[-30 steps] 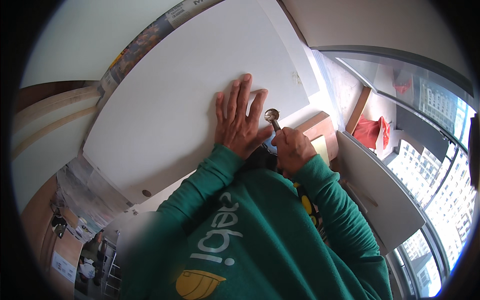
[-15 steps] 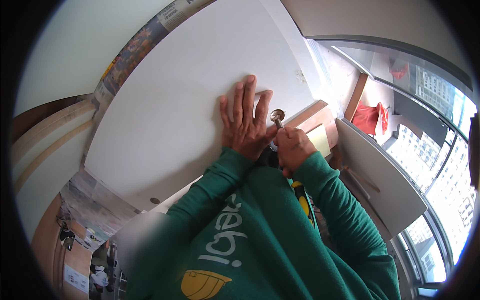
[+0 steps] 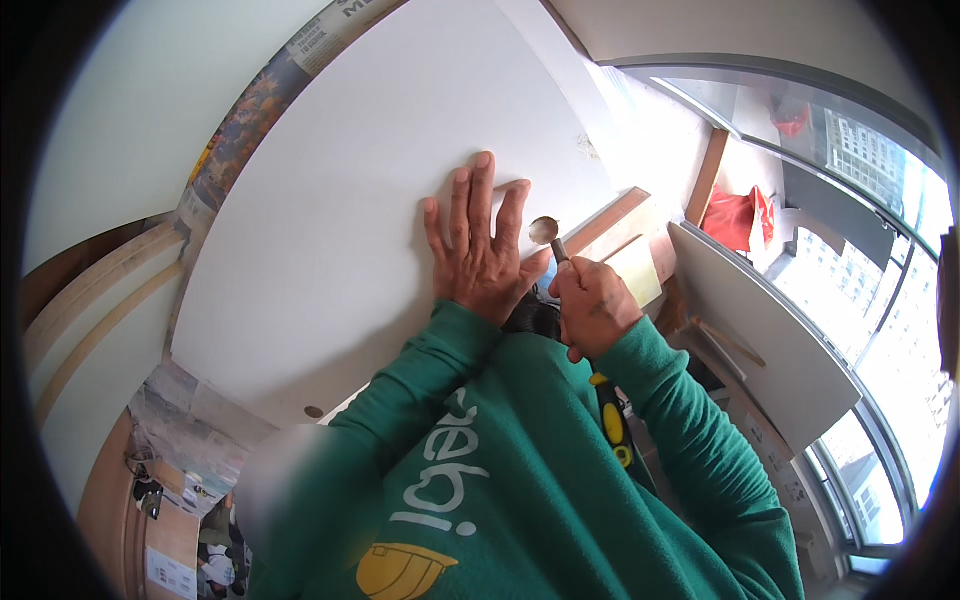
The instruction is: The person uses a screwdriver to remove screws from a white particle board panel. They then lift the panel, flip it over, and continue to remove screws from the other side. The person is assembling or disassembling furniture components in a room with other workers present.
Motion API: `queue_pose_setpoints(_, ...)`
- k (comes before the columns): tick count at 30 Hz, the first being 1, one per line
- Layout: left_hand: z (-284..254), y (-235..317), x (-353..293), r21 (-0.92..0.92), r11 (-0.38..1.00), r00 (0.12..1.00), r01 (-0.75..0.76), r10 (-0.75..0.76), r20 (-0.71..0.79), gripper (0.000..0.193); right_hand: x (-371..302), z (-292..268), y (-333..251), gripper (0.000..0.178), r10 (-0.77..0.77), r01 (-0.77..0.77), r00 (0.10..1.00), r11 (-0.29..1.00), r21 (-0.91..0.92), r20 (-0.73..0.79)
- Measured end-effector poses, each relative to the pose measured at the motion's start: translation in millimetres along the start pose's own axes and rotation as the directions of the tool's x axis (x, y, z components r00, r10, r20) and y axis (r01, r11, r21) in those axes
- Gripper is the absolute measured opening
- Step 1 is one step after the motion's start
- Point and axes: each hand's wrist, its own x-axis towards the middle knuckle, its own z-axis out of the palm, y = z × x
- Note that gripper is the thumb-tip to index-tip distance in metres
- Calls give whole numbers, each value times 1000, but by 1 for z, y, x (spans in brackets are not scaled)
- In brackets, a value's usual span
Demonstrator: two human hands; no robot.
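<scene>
A large white panel [image 3: 330,230] lies before me, with a round hole [image 3: 544,231] near its right edge. My left hand [image 3: 478,245] rests flat on the panel just left of this hole, fingers spread. My right hand [image 3: 598,308] is closed round a hand tool with a grey metal shank [image 3: 559,250]. Its visible end is at the hole's lower right rim; the handle is hidden in my fist, so I cannot tell its exact kind. Another round hole [image 3: 313,412], darker, shows at the panel's lower left.
A wooden strip [image 3: 615,222] and a yellowish pad [image 3: 636,268] sit beside the panel. Right of them leans a white board [image 3: 760,340] near the windows. A yellow-and-black handle [image 3: 613,420] shows by my right sleeve. A red bag [image 3: 738,218] lies farther off.
The metal end has come out of the hole to its lower right rim, leaving more of the hole in view. My right hand is slightly lower; my left stays flat on the panel.
</scene>
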Motion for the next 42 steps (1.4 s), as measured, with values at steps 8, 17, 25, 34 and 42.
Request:
queue_pose_setpoints(8, 4, 0, 0, -7, 1000, 1000, -4, 4, -27, 79, 12, -5, 0, 29, -16, 21, 1000, 976, -215, 24)
queue_pose_setpoints(17, 4, 5, 3, 82, 997, 998, 13, -8, -63, 64, 21, 8, 9, 19, -226, 262, 965, 861, -435, 133)
queue_pose_setpoints(25, 6, 10, 1, 80, 996, 998, 33, -29, -59, 70, 36, 13, 16, 27, -302, 327, 942, 924, -199, 146)
queue_pose_setpoints(34, 2, 10, 0, 75, 996, 999, 38, -38, 1, 90, 21, 2, 2, 30, -181, 170, 968, 982, 78, 174)
queue_pose_setpoints(42, -1, 8, 3, 67, 998, 999, 4, -1, -40, 71, 17, -7, 18, 26, -226, 239, 965, 966, -98, 129)
